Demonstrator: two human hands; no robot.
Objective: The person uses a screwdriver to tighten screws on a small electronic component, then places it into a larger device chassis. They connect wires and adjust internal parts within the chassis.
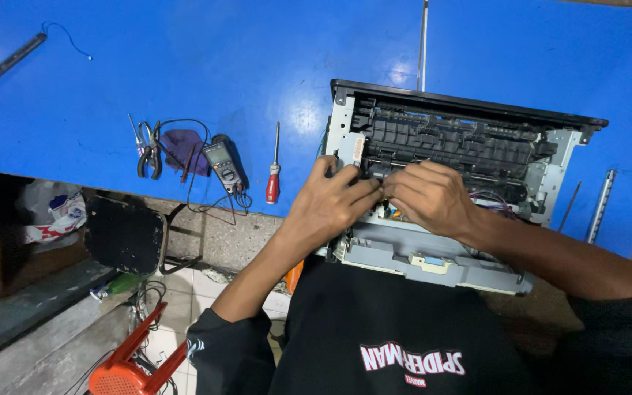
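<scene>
I see bright overhead light glaring in pale patches on the glossy blue counter (pixel 184 66), strongest just beside the opened grey and black plastic printer (pixel 462 146). Below the counter edge the tiled floor (pixel 184 292) sits dim. Focus looks sharp centrally; straight edges bow toward the corners

Your opened printer (pixel 462 161), covers off, grey frame and black rollers exposed, lies flat at two o'clock on the bench.
</scene>
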